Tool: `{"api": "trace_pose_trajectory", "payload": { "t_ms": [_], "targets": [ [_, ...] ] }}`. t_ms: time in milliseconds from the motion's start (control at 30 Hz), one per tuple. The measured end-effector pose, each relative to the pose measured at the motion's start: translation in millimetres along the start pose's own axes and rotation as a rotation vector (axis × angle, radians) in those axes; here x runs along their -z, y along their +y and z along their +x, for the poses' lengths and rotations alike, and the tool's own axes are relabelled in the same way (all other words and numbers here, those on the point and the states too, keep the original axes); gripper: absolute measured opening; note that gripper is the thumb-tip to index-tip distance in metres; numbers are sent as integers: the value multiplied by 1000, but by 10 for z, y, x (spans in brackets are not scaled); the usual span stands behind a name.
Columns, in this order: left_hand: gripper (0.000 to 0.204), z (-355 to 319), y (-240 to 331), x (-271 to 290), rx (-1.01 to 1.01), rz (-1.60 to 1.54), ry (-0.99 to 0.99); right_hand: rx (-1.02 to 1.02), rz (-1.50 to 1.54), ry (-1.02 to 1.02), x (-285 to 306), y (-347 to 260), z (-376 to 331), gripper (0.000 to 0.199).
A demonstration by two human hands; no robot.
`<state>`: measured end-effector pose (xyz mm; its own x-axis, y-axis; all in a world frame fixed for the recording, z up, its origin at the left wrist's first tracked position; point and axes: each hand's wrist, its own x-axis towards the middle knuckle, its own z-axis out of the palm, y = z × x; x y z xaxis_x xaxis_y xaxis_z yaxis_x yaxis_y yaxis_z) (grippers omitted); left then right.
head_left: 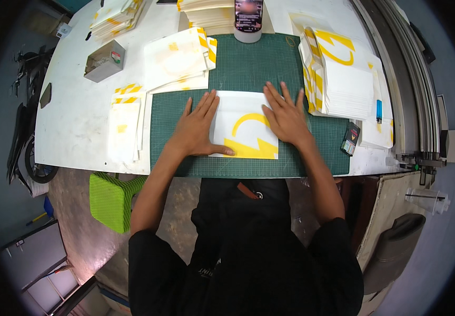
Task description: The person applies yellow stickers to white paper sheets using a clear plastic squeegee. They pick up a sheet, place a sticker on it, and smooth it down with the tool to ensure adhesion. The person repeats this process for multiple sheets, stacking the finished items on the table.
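Both hands are flat on the white sheet (243, 126) with yellow shapes, which lies on the green cutting mat (248, 68). Left hand (198, 129) has its fingers (206, 102) spread, thumb lying along the sheet's lower edge. Right hand (286, 118) presses the sheet's right side, fingers fanned out too. Just beyond the right fingertips rises a stack of printed sheets (343, 79); more stacks (177, 58) lie beyond the left fingertips on the desk (80, 121).

A white worktable (80, 121) fills the upper half of the frame. Beneath it, lower left, a green woven stool (112, 199) stands on a mottled brown floor (75, 231). A grey wall runs down the right edge.
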<state>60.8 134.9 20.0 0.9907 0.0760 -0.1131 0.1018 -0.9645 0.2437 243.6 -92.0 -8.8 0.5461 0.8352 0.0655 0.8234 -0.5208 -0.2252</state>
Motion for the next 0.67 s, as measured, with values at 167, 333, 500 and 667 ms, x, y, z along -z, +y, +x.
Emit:
{"api": "trace_pose_trajectory", "payload": {
  "t_ms": [167, 333, 500, 667],
  "targets": [
    [108, -123, 80, -22, 90, -284, 302, -102, 208, 368, 181, -176, -265, 56],
    [61, -460, 430, -250, 443, -577, 509, -377, 623, 372, 90, -477, -976, 45],
    [51, -505, 604, -326, 460, -782, 681, -355, 722, 548, 9, -645, -985, 45],
    [55, -511, 617, -423, 426, -1173, 742, -328, 732, 583, 20, -632, -981, 43]
  ]
}}
